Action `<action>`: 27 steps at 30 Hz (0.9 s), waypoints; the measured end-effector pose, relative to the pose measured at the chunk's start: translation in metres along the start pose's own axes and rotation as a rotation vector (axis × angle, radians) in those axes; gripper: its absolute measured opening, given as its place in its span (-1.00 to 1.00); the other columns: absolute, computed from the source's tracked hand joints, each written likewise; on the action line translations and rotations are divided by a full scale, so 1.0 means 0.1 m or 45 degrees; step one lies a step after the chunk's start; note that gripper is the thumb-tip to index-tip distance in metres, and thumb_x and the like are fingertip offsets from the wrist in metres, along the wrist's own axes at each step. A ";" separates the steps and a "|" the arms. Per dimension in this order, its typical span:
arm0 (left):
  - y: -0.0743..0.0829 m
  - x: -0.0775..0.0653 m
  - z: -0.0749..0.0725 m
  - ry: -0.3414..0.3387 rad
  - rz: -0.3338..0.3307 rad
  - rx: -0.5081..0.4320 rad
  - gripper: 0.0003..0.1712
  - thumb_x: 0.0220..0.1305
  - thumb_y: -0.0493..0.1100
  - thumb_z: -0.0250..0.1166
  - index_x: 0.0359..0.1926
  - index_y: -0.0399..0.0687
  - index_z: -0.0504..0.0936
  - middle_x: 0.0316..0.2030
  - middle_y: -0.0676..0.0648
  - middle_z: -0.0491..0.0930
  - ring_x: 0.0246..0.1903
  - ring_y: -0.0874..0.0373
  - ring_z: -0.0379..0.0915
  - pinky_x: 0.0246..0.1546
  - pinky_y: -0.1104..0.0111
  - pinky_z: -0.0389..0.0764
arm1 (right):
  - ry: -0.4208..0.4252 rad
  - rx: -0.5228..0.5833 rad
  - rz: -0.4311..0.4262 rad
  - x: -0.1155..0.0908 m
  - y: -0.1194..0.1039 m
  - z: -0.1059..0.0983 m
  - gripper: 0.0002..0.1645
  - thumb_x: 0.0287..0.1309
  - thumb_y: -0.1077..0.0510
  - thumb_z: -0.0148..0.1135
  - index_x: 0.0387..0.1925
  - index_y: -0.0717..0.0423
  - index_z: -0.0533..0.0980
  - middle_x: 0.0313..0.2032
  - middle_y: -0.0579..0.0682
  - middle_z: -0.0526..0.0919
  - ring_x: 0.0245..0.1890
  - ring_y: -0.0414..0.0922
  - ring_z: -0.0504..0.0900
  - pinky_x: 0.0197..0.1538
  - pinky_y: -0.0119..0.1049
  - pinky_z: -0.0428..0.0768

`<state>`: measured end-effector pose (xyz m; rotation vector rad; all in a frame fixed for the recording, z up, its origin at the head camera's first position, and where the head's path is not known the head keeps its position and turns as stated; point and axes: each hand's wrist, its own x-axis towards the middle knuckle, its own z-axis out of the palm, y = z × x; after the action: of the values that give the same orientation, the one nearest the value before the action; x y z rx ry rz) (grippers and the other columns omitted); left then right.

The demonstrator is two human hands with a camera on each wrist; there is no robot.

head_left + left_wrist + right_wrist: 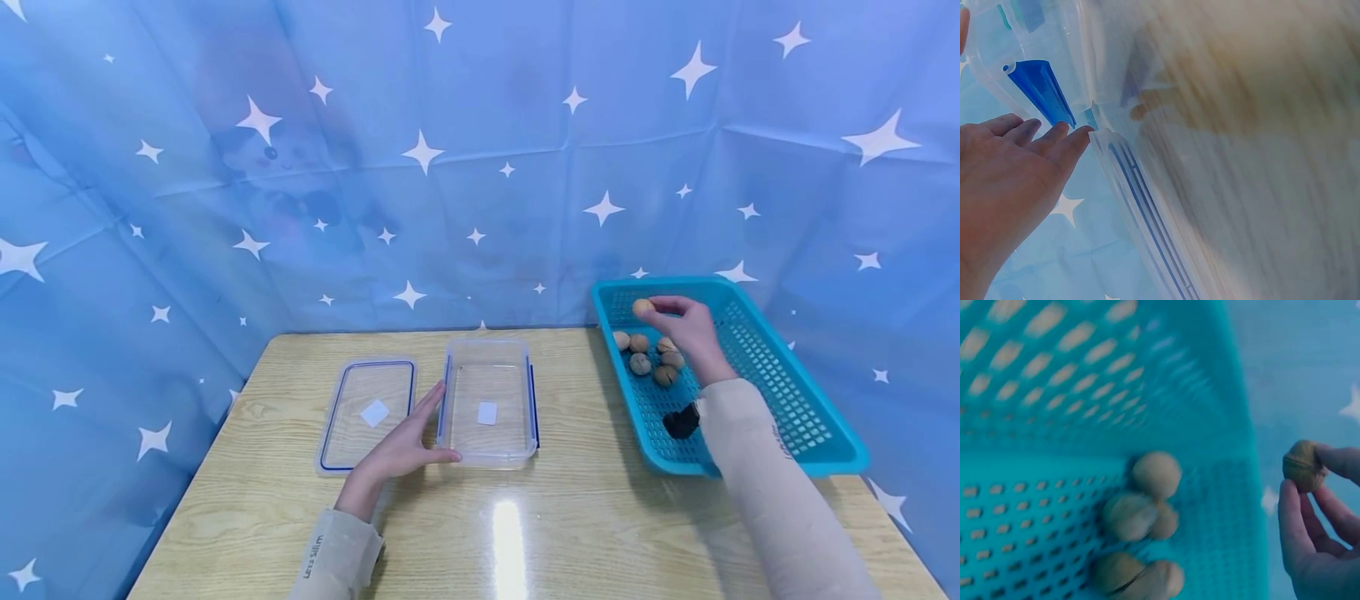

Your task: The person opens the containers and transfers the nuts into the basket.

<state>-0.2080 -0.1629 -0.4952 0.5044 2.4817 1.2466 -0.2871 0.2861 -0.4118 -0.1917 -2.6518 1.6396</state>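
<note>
Between the thumb and fingertips of my right hand [686, 329] is a walnut [642, 308], held over the far left part of a teal plastic basket [795, 367]. The right wrist view shows the same walnut [1304, 466] pinched, clear of the basket floor. Several more walnuts [640, 363] lie inside. My left hand [405, 446] touches the left side of a clear plastic container [487, 442], fingers straight along it and thumb at its near corner. In the left wrist view, straight fingertips [1060, 134] are by the container's blue clip [1041, 90].
A clear lid with a blue seal [367, 454] lies left of the container on the wooden table [570, 517]. A white label [487, 413] shows in the container. Behind the table hangs a blue curtain with white stars [510, 208]. A black wrist strap [681, 422] shows at the right sleeve.
</note>
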 end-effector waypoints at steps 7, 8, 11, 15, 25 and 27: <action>-0.02 0.00 0.00 -0.008 0.020 -0.003 0.28 0.14 0.04 0.49 0.61 0.09 -0.22 0.62 -0.10 -0.29 0.59 -0.19 -0.34 0.51 -0.22 -0.04 | -0.008 -0.039 0.080 0.06 0.30 -0.04 -0.21 0.43 -0.21 0.02 0.43 0.25 0.26 0.37 0.32 0.32 0.23 0.20 0.44 0.34 0.15 0.45; -0.02 0.00 0.00 -0.008 0.020 -0.003 0.28 0.14 0.04 0.49 0.61 0.09 -0.23 0.62 -0.09 -0.29 0.59 -0.18 -0.34 0.50 -0.22 -0.04 | -0.012 -0.051 0.090 0.06 0.34 -0.05 -0.22 0.43 -0.20 0.01 0.42 0.26 0.27 0.36 0.34 0.32 0.22 0.23 0.45 0.33 0.15 0.46; -0.03 0.00 0.01 -0.006 0.019 -0.003 0.27 0.14 0.04 0.49 0.61 0.09 -0.22 0.62 -0.09 -0.29 0.59 -0.18 -0.34 0.50 -0.22 -0.04 | -0.015 -0.118 0.104 0.10 0.45 -0.05 -0.24 0.44 -0.18 0.02 0.38 0.31 0.30 0.33 0.39 0.35 0.25 0.30 0.42 0.27 0.18 0.48; -0.03 0.00 0.00 -0.004 0.015 -0.007 0.27 0.15 0.03 0.49 0.61 0.09 -0.23 0.62 -0.09 -0.29 0.59 -0.18 -0.35 0.51 -0.22 -0.04 | -0.031 -0.266 0.092 0.13 0.55 -0.05 -0.31 0.46 -0.10 0.02 0.33 0.36 0.35 0.28 0.44 0.39 0.24 0.34 0.39 0.17 0.21 0.51; 0.00 0.01 0.00 0.006 0.002 0.008 0.27 0.14 0.02 0.49 0.61 0.10 -0.23 0.62 -0.08 -0.28 0.58 -0.18 -0.32 0.51 -0.21 -0.05 | -0.089 -0.577 0.107 0.14 0.56 0.00 -0.45 0.42 0.13 0.09 0.25 0.48 0.39 0.21 0.52 0.42 0.11 0.37 0.48 -0.01 0.15 0.60; 0.01 0.02 -0.01 0.005 -0.005 0.038 0.28 0.13 0.05 0.49 0.61 0.08 -0.22 0.62 -0.07 -0.28 0.58 -0.17 -0.31 0.51 -0.21 -0.03 | -0.083 -0.586 0.099 0.14 0.55 -0.01 -0.46 0.42 0.13 0.08 0.24 0.48 0.39 0.20 0.52 0.43 0.10 0.37 0.49 -0.03 0.14 0.60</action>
<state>-0.2103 -0.1619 -0.4937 0.5050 2.5064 1.2121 -0.2960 0.3127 -0.4612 -0.2518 -3.0664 1.0380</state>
